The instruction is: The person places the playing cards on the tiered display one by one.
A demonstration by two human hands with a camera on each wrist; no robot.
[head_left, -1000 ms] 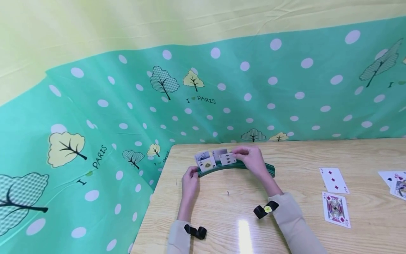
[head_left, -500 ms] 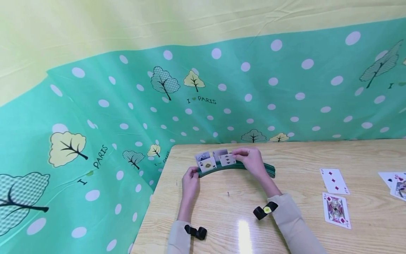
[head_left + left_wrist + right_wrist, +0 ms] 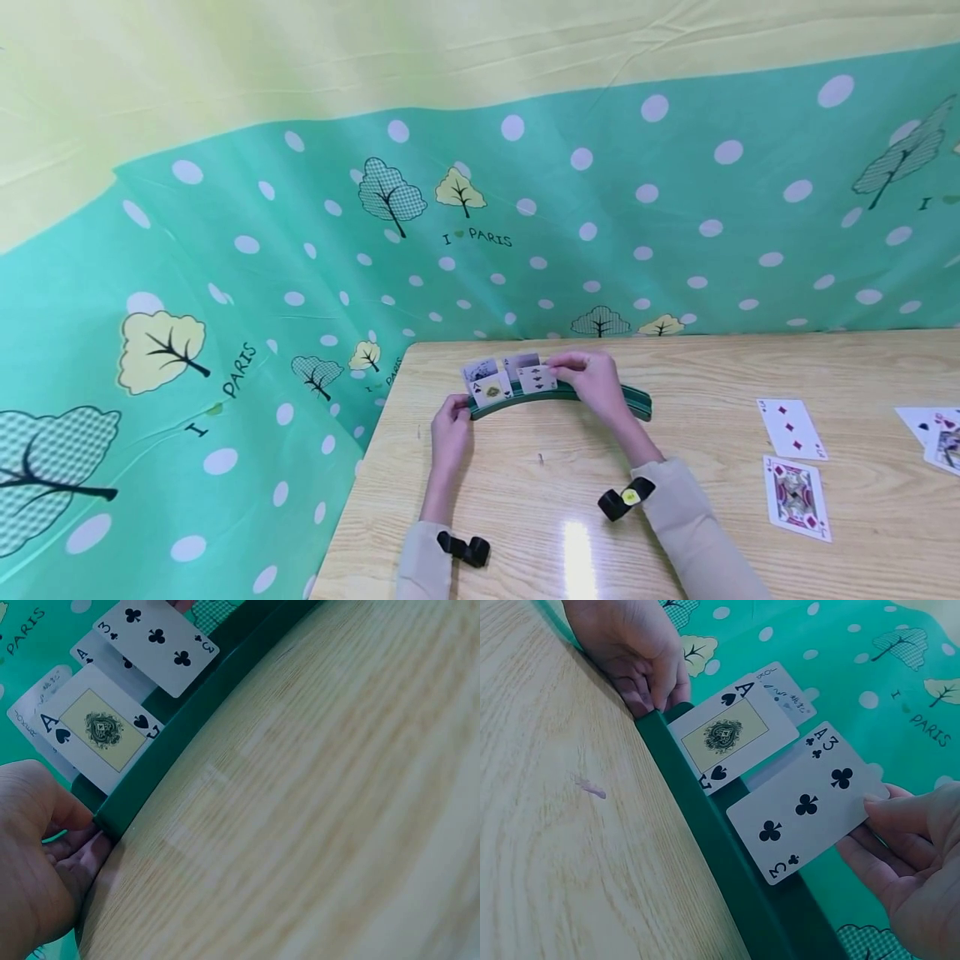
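A curved green card holder (image 3: pixel 639 402) stands at the back of the wooden table. My left hand (image 3: pixel 451 423) grips its left end between thumb and fingers. The ace of spades (image 3: pixel 99 729) stands in the front slot near that end, with a joker (image 3: pixel 789 691) behind it. My right hand (image 3: pixel 596 383) pinches the three of clubs (image 3: pixel 808 802) at its upper right edge. That card's lower edge is at the front slot, right of the ace of spades. Behind it stands an ace of clubs (image 3: pixel 85 654), mostly covered.
On the table to the right lie a three of diamonds (image 3: pixel 791 428) and a jack of diamonds (image 3: pixel 797 497), face up. More cards (image 3: pixel 947 446) overlap at the far right. A green dotted curtain (image 3: pixel 525 250) hangs behind the table.
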